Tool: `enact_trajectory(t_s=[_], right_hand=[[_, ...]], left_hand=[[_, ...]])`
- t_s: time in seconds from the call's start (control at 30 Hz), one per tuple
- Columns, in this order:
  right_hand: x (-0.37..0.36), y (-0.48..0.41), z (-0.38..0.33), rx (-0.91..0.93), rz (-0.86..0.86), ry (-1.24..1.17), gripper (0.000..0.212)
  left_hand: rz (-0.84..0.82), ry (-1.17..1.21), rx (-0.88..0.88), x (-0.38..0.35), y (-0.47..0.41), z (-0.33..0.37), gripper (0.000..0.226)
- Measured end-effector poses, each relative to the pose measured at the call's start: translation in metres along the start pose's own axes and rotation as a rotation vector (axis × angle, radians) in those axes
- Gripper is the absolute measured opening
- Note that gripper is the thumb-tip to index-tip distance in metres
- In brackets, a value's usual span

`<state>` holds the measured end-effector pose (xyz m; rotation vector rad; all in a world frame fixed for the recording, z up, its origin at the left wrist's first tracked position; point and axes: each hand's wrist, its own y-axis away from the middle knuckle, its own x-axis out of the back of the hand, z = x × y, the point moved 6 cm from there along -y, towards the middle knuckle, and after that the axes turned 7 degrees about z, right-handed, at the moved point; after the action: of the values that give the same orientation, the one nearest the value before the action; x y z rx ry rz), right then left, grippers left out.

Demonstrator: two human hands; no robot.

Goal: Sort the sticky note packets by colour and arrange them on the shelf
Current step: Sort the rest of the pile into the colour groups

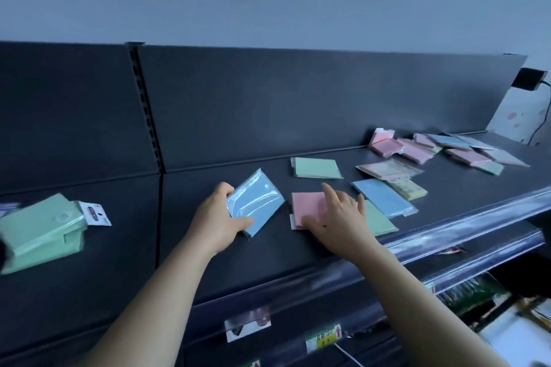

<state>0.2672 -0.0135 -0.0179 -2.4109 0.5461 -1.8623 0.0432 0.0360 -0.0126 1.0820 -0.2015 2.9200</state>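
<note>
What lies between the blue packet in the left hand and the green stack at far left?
Head view: only bare dark shelf, crossed by a panel seam.

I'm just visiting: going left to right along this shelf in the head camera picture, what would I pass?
green stack → left hand → blue packet it grips → pink packet → right hand resting on it → second blue packet, lying flat → mixed pile of pink and blue packets.

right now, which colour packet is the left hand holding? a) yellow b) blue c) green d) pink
B: the left hand grips a blue packet by its near corner, while the pink packet lies under the right hand.
</note>
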Motion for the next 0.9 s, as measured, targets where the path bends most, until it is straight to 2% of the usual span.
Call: enact_trajectory(t_s=[0.1,0.2,0.3,0.43,0.63,0.9], right_hand=[[-0.003,0.002,-0.012,0.053,-0.024,-0.175,0.075],[-0.003,0.005,-0.027,0.043,-0.044,-0.42,0.072],[-0.002,0.007,-0.044,0.047,-0.024,-0.547,0.079],[-0.003,0.004,-0.067,0.035,0.007,-0.666,0.088],[-0.017,0.005,-0.115,0.051,0.028,-0.861,0.053],[-0.014,0.015,-0.211,0.153,-0.026,-1.021,0.041]], left_hand=[[0.092,0.055,-0.018,0.015,0.012,-0.006,0.031],[0.172,0.114,0.036,0.026,0.022,-0.013,0.034],[0.263,0.166,0.085,0.04,0.033,-0.023,0.04],[0.396,0.199,0.127,0.067,0.046,-0.041,0.037],[0.579,0.266,0.153,0.118,0.071,-0.075,0.02],[0.749,0.347,0.142,0.204,0.096,-0.115,0.02]])
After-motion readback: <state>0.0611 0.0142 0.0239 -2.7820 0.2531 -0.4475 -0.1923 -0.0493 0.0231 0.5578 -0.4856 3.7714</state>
